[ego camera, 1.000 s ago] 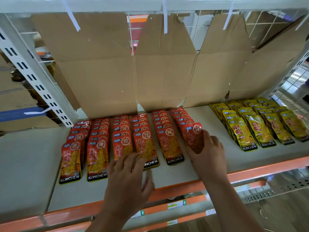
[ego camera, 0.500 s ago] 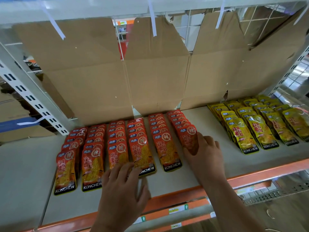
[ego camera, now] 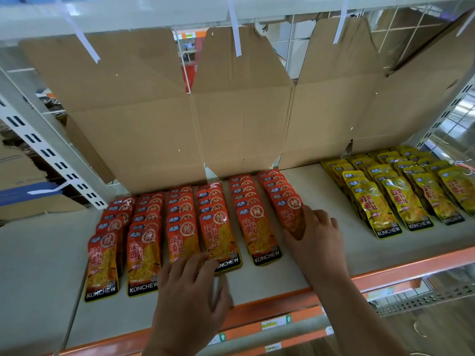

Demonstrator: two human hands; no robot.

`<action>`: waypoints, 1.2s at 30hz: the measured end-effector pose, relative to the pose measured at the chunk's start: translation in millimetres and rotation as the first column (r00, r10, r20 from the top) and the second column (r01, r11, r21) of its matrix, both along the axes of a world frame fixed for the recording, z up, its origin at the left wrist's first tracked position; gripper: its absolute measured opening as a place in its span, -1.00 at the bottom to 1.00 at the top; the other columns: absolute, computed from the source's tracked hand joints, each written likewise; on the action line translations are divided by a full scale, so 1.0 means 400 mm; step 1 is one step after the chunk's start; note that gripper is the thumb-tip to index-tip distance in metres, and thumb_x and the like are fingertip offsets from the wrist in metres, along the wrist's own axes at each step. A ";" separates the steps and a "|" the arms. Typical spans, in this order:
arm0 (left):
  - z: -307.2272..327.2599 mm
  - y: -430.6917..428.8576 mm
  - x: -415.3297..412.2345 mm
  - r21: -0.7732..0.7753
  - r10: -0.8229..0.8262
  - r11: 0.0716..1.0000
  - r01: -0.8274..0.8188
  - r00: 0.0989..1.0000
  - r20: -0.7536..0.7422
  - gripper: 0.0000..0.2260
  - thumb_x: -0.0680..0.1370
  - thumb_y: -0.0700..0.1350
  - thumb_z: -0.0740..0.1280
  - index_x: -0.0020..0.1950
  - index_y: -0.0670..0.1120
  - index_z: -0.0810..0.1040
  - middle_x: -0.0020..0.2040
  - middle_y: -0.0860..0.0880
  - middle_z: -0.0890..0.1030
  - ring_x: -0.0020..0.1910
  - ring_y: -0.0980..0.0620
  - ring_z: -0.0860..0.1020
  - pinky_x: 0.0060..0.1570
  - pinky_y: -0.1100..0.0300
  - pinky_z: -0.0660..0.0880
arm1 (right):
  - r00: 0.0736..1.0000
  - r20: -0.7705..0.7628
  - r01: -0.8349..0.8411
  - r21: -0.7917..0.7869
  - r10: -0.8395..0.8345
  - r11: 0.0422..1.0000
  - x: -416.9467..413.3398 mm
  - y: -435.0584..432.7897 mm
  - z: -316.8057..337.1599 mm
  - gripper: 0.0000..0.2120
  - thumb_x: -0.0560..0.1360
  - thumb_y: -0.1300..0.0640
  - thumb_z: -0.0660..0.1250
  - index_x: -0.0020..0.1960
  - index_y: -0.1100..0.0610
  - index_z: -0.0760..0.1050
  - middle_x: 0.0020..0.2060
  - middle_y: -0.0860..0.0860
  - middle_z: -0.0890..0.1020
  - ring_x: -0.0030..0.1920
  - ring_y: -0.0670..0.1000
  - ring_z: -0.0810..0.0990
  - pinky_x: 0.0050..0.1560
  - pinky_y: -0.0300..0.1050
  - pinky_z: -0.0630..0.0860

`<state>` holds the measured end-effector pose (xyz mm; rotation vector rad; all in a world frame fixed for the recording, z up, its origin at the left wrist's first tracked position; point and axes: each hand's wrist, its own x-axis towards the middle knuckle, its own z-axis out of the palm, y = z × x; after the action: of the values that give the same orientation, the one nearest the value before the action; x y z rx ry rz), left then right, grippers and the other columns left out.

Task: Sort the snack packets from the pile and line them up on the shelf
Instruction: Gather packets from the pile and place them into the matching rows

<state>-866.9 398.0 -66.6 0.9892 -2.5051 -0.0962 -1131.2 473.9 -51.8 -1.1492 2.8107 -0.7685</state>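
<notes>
Little has changed since half a second ago. The right hand (ego camera: 317, 244), centre right of the frame, keeps its grip pinched on the front packet (ego camera: 289, 214) of the rightmost red row. The left hand (ego camera: 190, 291), lower centre, is still flat with its grip released, fingertips on the red packets (ego camera: 180, 227) of the middle rows. The yellow packets (ego camera: 401, 196) lie unmoved at right on the shelf (ego camera: 295, 274), with cardboard (ego camera: 244, 111) behind.

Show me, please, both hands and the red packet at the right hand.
left hand (ego camera: 191, 291): head view, back of hand.
right hand (ego camera: 320, 242): head view, back of hand.
red packet (ego camera: 290, 217): head view, its printed face.
</notes>
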 end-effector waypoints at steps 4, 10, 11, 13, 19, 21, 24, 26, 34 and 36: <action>-0.001 -0.001 0.001 -0.005 -0.005 1.000 0.005 1.000 -0.015 -0.67 0.42 0.09 0.47 0.12 -0.02 0.67 0.13 0.01 0.64 0.17 -0.09 0.57 0.19 -0.17 0.43 | 1.000 -0.001 0.008 -0.001 -0.008 1.000 -0.002 -0.001 -0.003 -0.37 0.41 -0.33 0.26 0.31 0.07 0.48 0.08 0.09 0.58 0.06 0.20 0.52 0.03 0.07 0.48; -0.002 -0.001 0.000 -0.019 -0.009 1.000 0.009 0.999 -0.035 -0.68 0.41 0.08 0.48 0.11 -0.02 0.67 0.13 0.01 0.63 0.16 -0.09 0.57 0.19 -0.14 0.42 | 1.000 0.000 0.015 -0.038 -0.015 0.999 -0.004 0.001 -0.011 -0.43 0.40 -0.20 0.44 0.30 0.08 0.50 0.07 0.10 0.59 0.05 0.23 0.52 0.05 0.11 0.50; -0.002 -0.001 0.001 -0.019 -0.010 1.000 0.010 0.999 -0.034 -0.67 0.42 0.09 0.48 0.11 -0.02 0.67 0.13 0.01 0.63 0.17 -0.08 0.56 0.20 -0.14 0.42 | 1.000 -0.001 0.015 -0.043 -0.015 0.999 -0.004 0.003 -0.011 -0.43 0.41 -0.19 0.45 0.30 0.08 0.50 0.08 0.10 0.59 0.06 0.22 0.51 0.07 0.11 0.50; -0.002 -0.001 0.001 -0.018 -0.013 1.000 0.012 0.999 -0.030 -0.67 0.42 0.10 0.47 0.12 -0.02 0.66 0.13 0.02 0.63 0.17 -0.07 0.56 0.20 -0.12 0.40 | 1.000 -0.010 0.015 -0.062 -0.015 0.998 -0.002 0.007 -0.010 -0.45 0.41 -0.17 0.46 0.30 0.08 0.51 0.10 0.08 0.59 0.08 0.20 0.50 0.08 0.10 0.50; -0.003 0.000 0.001 -0.010 -0.003 1.000 0.002 1.000 -0.022 -0.65 0.42 0.10 0.47 0.14 -0.02 0.65 0.14 0.02 0.62 0.18 -0.07 0.55 0.20 -0.13 0.42 | 0.989 -0.146 -0.070 -0.265 0.032 0.962 0.018 0.023 -0.017 -0.59 0.44 -0.05 0.47 0.19 0.16 0.58 0.03 0.10 0.60 -0.01 0.20 0.51 0.00 0.07 0.50; -0.002 0.000 0.000 -0.017 0.003 1.000 -0.003 1.000 -0.023 -0.66 0.42 0.09 0.47 0.14 -0.02 0.65 0.14 0.01 0.61 0.18 -0.07 0.55 0.18 -0.14 0.42 | 0.983 -0.174 -0.107 -0.278 0.059 0.955 0.021 0.026 -0.019 -0.59 0.46 -0.10 0.36 0.15 0.17 0.59 0.01 0.10 0.60 -0.04 0.18 0.50 -0.02 0.04 0.48; 0.001 0.002 -0.003 -0.024 0.025 0.999 -0.026 0.999 -0.025 -0.67 0.42 0.08 0.47 0.13 -0.02 0.65 0.13 0.01 0.60 0.17 -0.08 0.53 0.16 -0.13 0.42 | 0.981 -0.170 -0.140 -0.273 0.096 0.952 0.017 0.028 -0.023 -0.63 0.46 -0.02 0.44 0.17 0.18 0.59 0.02 0.11 0.60 -0.01 0.18 0.49 0.00 0.04 0.47; 0.002 0.004 -0.003 -0.030 0.039 0.999 -0.040 0.999 -0.021 -0.67 0.43 0.09 0.46 0.13 -0.02 0.65 0.13 0.01 0.60 0.16 -0.08 0.53 0.14 -0.12 0.42 | 0.976 -0.188 -0.162 -0.274 0.112 0.948 0.019 0.031 -0.022 -0.63 0.46 0.00 0.44 0.18 0.20 0.60 0.02 0.13 0.61 -0.01 0.18 0.50 0.00 0.03 0.47; 0.001 0.008 -0.003 -0.013 0.072 0.997 -0.073 0.997 -0.020 -0.67 0.48 0.12 0.40 0.17 0.00 0.61 0.16 0.02 0.59 0.18 -0.09 0.51 0.15 -0.12 0.42 | 0.963 -0.223 -0.219 -0.302 0.154 0.928 0.025 0.031 -0.019 -0.68 0.48 0.03 0.47 0.11 0.22 0.61 0.00 0.17 0.63 -0.03 0.23 0.52 0.00 0.08 0.47; 0.002 0.008 -0.001 -0.020 0.053 0.998 -0.054 0.998 -0.036 -0.69 0.48 0.11 0.41 0.15 0.00 0.61 0.14 0.02 0.58 0.16 -0.09 0.50 0.12 -0.10 0.41 | 0.968 -0.184 -0.217 -0.289 0.169 0.932 0.040 0.028 -0.023 -0.71 0.48 0.06 0.50 0.11 0.21 0.61 0.01 0.18 0.63 -0.01 0.25 0.51 0.04 0.08 0.44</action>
<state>-867.4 401.3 -65.9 1.0358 -2.4406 -0.0705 -1115.2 485.1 -61.1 -1.5695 2.7018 -1.1756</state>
